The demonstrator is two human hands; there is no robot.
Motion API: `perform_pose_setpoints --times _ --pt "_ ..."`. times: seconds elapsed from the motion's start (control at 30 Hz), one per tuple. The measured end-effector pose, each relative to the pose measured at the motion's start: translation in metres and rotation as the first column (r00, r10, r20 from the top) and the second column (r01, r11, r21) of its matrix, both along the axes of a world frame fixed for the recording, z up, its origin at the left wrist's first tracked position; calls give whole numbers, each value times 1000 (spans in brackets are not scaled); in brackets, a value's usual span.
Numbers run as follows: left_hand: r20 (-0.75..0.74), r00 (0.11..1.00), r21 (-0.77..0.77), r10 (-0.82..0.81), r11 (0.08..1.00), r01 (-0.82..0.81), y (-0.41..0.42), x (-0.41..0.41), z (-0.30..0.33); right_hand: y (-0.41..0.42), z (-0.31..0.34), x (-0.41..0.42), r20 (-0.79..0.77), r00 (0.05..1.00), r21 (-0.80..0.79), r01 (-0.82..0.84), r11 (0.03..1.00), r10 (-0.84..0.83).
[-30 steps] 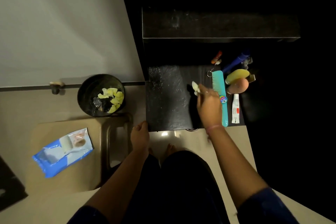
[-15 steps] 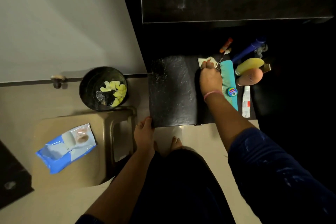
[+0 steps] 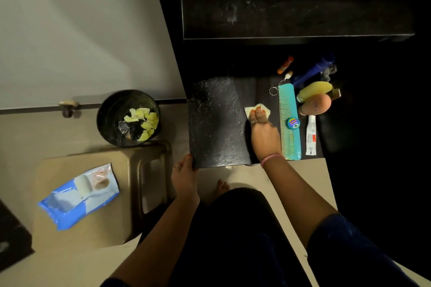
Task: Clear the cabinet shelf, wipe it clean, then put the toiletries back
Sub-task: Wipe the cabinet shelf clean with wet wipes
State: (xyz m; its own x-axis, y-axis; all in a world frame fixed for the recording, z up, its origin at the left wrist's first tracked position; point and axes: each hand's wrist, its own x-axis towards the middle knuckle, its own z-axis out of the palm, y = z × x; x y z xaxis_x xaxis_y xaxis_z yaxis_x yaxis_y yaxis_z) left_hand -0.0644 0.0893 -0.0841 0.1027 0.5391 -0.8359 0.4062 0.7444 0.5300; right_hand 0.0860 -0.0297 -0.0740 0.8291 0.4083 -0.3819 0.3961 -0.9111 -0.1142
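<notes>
My right hand (image 3: 264, 131) presses a pale wipe (image 3: 249, 109) flat on the black cabinet shelf (image 3: 217, 123), just left of a teal comb (image 3: 289, 121). Fingers lie on top of the wipe. My left hand (image 3: 184, 173) grips the shelf's front left corner. Toiletries crowd the shelf's right side: a small round blue tin (image 3: 293, 122) on the comb, a white tube (image 3: 311, 135), a peach bottle (image 3: 316, 106), a yellow bottle (image 3: 313, 89), a blue tube (image 3: 307, 74) and an orange stick (image 3: 285, 64).
A black bin (image 3: 128, 119) holding used yellow wipes stands on the floor left of the shelf. A beige stool (image 3: 84, 198) carries a blue wipes packet (image 3: 79, 194). A second dark shelf (image 3: 296, 16) hangs above. My bare feet show below the shelf edge.
My right hand went with the wipe toward the back of the shelf, then pulled back toward the front along the comb's left side. The left hand moved up to grip the shelf corner.
</notes>
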Motion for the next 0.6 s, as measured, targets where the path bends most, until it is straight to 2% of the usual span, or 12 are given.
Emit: perform_pose_setpoints --times 0.27,0.4,0.47,0.5,0.53,0.57,0.6 --pt "24 999 -33 44 999 -43 0 -4 -9 66 1 105 188 980 -30 78 996 -71" --pt "34 999 -25 37 999 -36 1 -8 -16 79 1 109 182 981 -72 76 994 -62" --pt "71 997 -34 1 999 1 1 -10 -19 86 -3 107 257 967 -149 45 988 -5" --pt "89 995 -44 -36 998 40 1 -12 -19 87 -2 107 178 983 -194 67 979 -32" --pt "107 992 -55 -64 996 70 1 -13 -19 86 -20 116 119 991 -116 80 990 -66" --pt "115 990 -55 -75 995 82 2 -14 -19 90 -31 120 186 982 10 17 1000 -19" --pt "109 992 -54 -71 996 77 3 -15 -19 96 -28 115 201 980 23 4 1000 -9"
